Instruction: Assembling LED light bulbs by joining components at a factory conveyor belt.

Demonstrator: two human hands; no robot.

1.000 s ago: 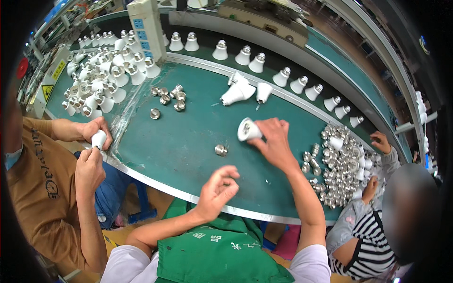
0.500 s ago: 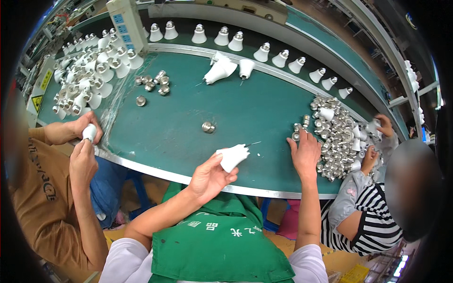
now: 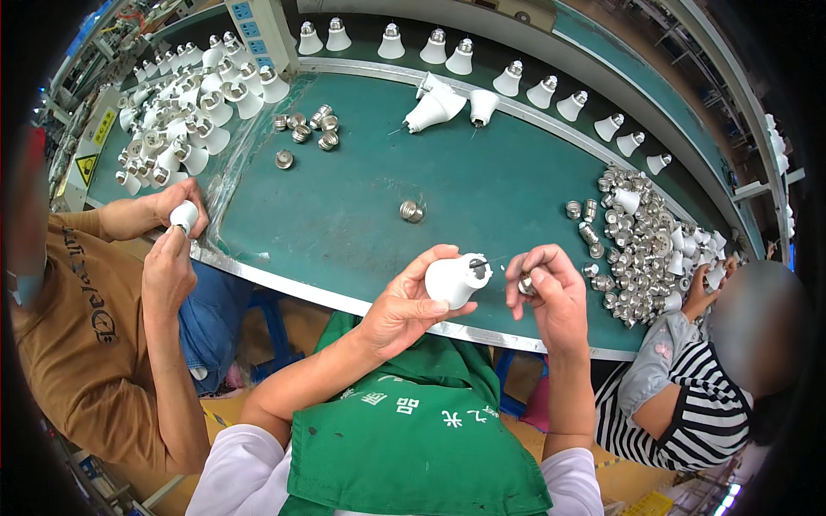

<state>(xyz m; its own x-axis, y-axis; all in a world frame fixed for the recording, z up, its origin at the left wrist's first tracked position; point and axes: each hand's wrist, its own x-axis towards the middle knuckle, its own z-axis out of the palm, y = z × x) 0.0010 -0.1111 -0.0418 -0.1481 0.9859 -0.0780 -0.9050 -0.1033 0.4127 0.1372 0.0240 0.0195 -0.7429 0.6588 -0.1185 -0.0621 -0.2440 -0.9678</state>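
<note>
My left hand (image 3: 397, 315) is closed round a white cone-shaped bulb housing (image 3: 446, 285), its narrow open end turned to the right. A thin wire pokes out of that end. Close by on the right, my right hand (image 3: 559, 299) pinches a small silver screw cap (image 3: 527, 284) in its fingertips, apart from the housing. One loose screw cap (image 3: 412, 211) lies on the green mat ahead of my hands. Farther off rest a white housing (image 3: 436, 108) and another housing (image 3: 483, 106), both on their sides.
A large heap of screw caps (image 3: 632, 236) spreads at the right, several caps (image 3: 327, 123) sit back left. Capped bulb housings (image 3: 391, 41) line the rear ledge; more housings (image 3: 211, 107) crowd the left. Co-workers sit on both sides, the left one (image 3: 168, 267) holding a housing. A socket column (image 3: 258, 34) stands behind.
My right hand has come back from the cap heap toward the housing with a screw cap in its fingers. My left hand has turned the housing's narrow end more toward me.
</note>
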